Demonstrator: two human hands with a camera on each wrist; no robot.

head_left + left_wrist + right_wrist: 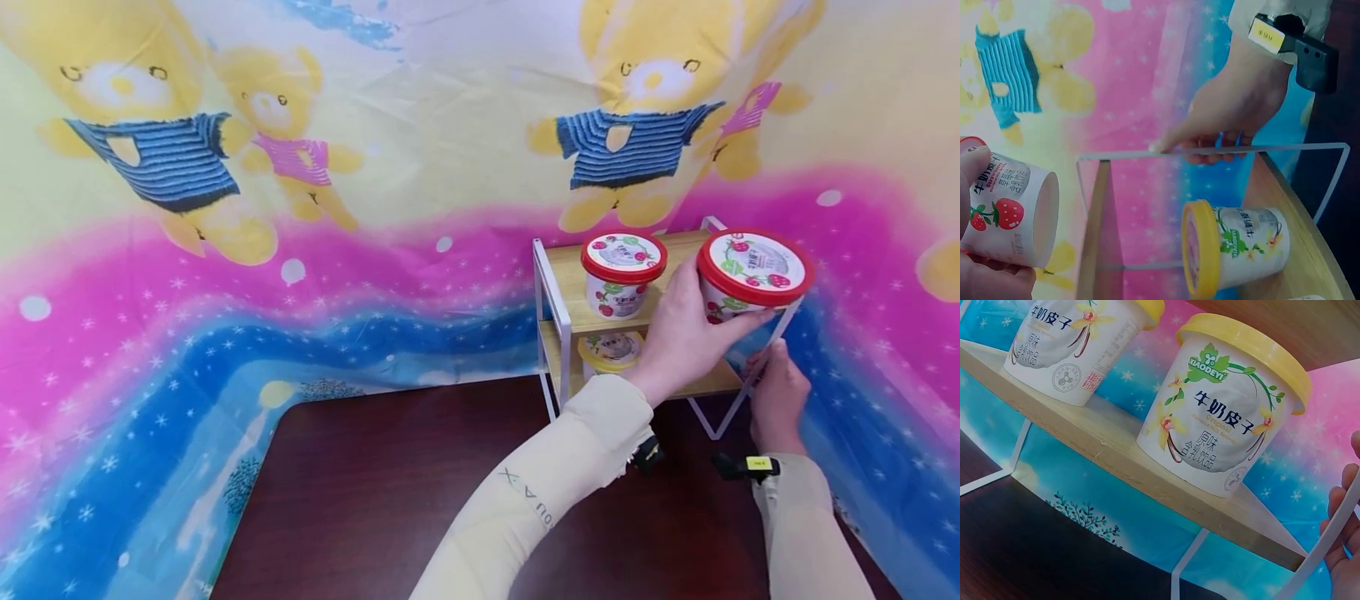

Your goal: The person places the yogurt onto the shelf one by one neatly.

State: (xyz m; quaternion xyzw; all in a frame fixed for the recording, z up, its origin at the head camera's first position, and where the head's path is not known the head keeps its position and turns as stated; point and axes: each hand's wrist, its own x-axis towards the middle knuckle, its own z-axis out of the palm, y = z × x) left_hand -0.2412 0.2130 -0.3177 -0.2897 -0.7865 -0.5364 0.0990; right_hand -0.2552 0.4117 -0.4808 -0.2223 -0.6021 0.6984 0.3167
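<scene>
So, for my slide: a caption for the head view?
Left hand holds a red-lidded tub by the shelf rack.

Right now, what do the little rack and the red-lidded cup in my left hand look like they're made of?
Rack: pale boards with visible wood grain, likely wood or laminate, on a thin white frame, probably painted metal wire. Red-lidded cup, gripped by the left hand: white printed wall with a matte look, likely coated paperboard; its glossy red rim looks like plastic.

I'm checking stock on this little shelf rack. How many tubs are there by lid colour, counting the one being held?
Red-lid tubs: 2, one on the top shelf, one gripped in the left hand.
Yellow-lid tubs: 2, both on the lower shelf.
Total: 4 tubs.
</scene>
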